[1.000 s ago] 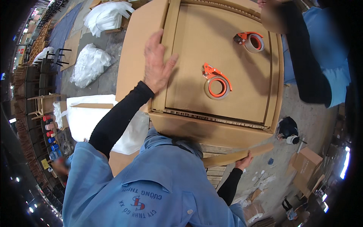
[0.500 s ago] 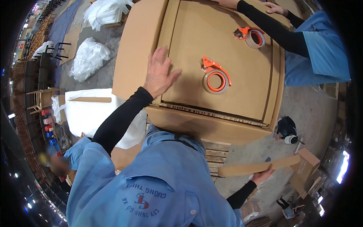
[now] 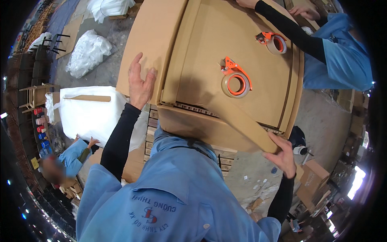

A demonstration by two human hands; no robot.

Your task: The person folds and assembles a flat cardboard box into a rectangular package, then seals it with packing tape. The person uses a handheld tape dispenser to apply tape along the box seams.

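Brown cardboard makes up the long strip (image 3: 248, 126) in the right hand (image 3: 284, 158), whose grip is clasped around its right end. The strip slants up and left across the near edge of a carton (image 3: 193, 126), its other end above the flat panel (image 3: 213, 44) inside; whether it touches there cannot be told. The left hand (image 3: 141, 88) has a released grip, fingers spread over the carton's left flap (image 3: 147, 38). On the panel lie an orange tape dispenser (image 3: 240, 74) and, farther right, a second dispenser (image 3: 273, 42). A co-worker's black sleeve (image 3: 290, 34) extends over the far right corner.
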